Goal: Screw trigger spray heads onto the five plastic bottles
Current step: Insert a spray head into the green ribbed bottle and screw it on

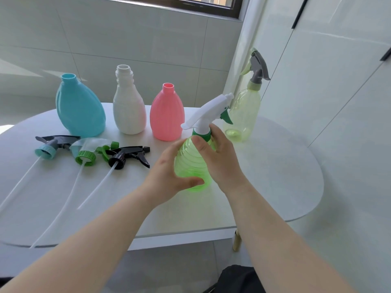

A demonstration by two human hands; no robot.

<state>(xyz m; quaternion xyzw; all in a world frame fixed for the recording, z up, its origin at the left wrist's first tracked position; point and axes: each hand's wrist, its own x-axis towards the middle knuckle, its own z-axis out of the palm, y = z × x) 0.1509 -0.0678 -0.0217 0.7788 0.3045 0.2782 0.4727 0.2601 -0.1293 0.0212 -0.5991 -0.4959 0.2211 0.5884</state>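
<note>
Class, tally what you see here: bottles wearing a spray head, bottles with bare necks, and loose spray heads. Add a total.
Bottles wearing a spray head: 2 (green bottle, yellow-green bottle)
Bottles with bare necks: 3 (blue bottle, white bottle, pink bottle)
Loose spray heads: 3 (teal-collared head, green-collared head, black head)
Total: 8

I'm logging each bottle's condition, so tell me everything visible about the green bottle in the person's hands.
The green bottle is translucent plastic, rounded, with horizontal ribs, and looks empty. A white spray head with green trigger and green collar sits on its neck; how tight cannot be told. It tilts to the right over the white table. The left hand grips its lower body; the right hand wraps its shoulder by the collar.
</note>
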